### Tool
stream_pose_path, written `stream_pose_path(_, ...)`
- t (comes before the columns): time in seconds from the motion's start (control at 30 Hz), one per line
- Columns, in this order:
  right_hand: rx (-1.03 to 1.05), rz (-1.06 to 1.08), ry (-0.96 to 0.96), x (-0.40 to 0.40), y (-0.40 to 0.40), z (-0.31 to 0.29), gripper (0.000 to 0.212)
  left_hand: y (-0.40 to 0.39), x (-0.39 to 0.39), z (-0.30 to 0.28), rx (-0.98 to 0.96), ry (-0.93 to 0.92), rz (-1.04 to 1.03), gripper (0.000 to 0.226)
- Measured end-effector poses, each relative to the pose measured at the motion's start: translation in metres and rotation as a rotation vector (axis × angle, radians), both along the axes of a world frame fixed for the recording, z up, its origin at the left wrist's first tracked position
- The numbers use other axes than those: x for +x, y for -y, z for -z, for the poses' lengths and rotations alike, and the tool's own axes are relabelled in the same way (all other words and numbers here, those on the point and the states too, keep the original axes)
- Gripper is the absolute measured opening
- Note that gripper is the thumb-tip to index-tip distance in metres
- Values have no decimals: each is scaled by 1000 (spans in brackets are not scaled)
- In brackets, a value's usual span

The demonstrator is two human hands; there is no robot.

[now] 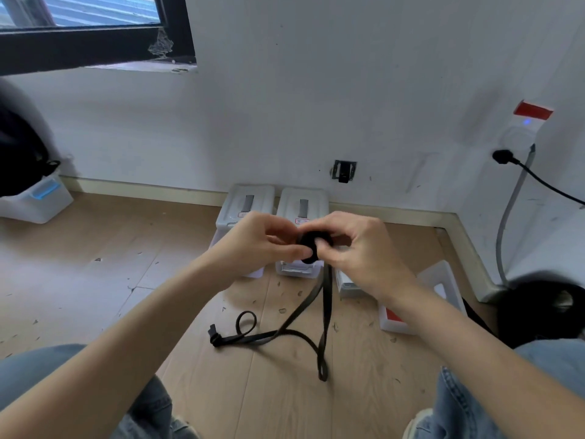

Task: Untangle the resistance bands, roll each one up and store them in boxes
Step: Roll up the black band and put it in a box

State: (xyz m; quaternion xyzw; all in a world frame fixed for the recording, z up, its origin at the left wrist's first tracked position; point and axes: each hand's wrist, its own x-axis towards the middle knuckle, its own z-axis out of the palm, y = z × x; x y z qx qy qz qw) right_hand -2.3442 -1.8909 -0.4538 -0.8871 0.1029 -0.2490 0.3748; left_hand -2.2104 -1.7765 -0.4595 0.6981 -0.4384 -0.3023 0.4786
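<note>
Left hand [266,242] and right hand [357,248] both pinched the band's [311,245] black roll (tight already!), held above two lidded boxes [304,201], its loose tail trailing onto the floor [95,280].

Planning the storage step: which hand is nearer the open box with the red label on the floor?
Right. The right hand is up at the black roll, above and slightly left of the open box. The left hand sits farther left, across the roll.
</note>
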Motion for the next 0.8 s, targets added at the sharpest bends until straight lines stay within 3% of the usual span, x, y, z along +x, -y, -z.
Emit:
stream_pose_path(0.1, 499, 84, 144, 1, 6, -6, 21, -1, 2, -4, -134, -161, -44, 17)
stream_pose_path(0.17, 612, 69, 156, 1, 7, -6, 23, 0, 1, -5, -191, -237, -62, 26)
stream_pose_path(0.3, 790, -43, 93, 1, 6, -4, 27, 1, -2, -1, -208, -283, -73, 22)
stream_pose_path(0.37, 731, -53, 53, -1, 8, -5, 21, 0, 0, 0, -165, -257, -17, 17)
stream_pose_path(0.5, 119, -20, -41, -2, 5, -2, 20, -1, 0, 1, -23, 23, 67, 17)
stream_pose_path(0.53, 123, -34, -40, -2, 5, -2, 21, -1, 0, 1, -29, 27, 54, 14)
stream_pose_path(0.67, 540, -81, 78, -3, 9, -14, 29, -6, 10, -12, -228, -220, -70, 16)
stream_pose_path(0.8, 649, -53, 186, 0, -3, -15, 35, -1, 6, -18, -434, -570, -92, 13)
